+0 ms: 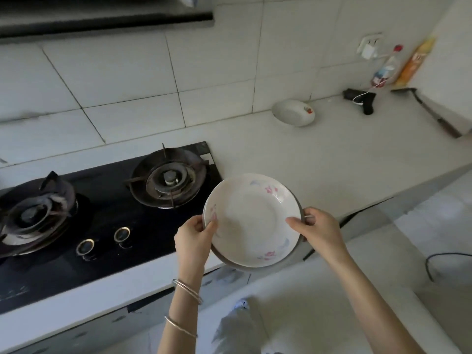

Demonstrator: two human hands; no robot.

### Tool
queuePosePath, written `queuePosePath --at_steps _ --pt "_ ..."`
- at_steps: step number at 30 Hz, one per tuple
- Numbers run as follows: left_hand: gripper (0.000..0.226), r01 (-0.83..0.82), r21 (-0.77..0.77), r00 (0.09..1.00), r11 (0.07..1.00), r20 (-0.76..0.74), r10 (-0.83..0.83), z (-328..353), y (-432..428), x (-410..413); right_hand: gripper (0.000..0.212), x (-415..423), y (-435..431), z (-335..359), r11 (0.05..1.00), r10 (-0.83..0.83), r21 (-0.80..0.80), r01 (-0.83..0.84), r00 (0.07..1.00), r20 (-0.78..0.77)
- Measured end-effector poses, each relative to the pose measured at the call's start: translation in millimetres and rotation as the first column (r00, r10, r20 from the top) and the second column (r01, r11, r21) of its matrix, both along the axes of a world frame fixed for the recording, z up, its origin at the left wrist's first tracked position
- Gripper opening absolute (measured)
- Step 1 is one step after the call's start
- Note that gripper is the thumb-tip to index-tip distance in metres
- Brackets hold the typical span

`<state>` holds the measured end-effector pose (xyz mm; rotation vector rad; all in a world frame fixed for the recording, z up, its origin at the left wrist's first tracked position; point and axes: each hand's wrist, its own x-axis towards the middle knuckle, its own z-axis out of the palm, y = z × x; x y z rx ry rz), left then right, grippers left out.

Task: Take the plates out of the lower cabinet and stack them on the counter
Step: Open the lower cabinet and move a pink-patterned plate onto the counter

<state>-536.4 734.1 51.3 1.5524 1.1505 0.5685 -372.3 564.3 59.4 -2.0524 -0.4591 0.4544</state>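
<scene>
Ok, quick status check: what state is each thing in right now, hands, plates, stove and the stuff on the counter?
left hand: gripping the plates' left rim
right hand: gripping the plates' right rim
floral plates: stacked, held over the counter edge, not set down
gas stove: no flame visible
white bowl: tilted, on the counter by the wall
charger: plugged into the wall socket
two bottles: upright in the corner

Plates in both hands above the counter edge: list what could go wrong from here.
1. The plates are held only at opposite rims by the left hand and right hand; the top one could slide off if tilted.
2. They hang partly past the counter edge, so a slip may drop them to the floor.
3. Set down too far left, they could knock the burner grate.
</scene>
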Motion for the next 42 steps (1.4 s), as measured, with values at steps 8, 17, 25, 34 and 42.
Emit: queuePosePath --at_steps 8,17,25,34,42 --pt "0.026 0.12 0.047 0.993 0.992 0.016 -0.121 12 32 128 0.019 114 18 9 0.991 -0.122 0.056 0.123 0.992 -0.027" --pt "0.014 0.028 -0.076 0.997 0.997 0.07 -0.023 4 19 259 0.022 258 15 -3 0.995 -0.093 0.033 0.093 0.996 -0.013" --pt "0.018 -0.066 -0.136 0.995 0.988 0.063 0.075 -9 12 393 0.018 410 25 -8 0.998 0.061 0.001 -0.061 0.997 -0.053" --pt "0.03 -0.092 -0.307 0.988 0.947 0.09 0.125 -49 60 510 0.016 533 89 -58 0.995 0.091 -0.026 -0.093 0.994 -0.067" --pt "0.034 -0.111 -0.317 0.988 0.942 0.068 0.139 -86 105 562 0.018 591 137 -102 0.988 0.112 -0.093 -0.12 0.989 -0.097"
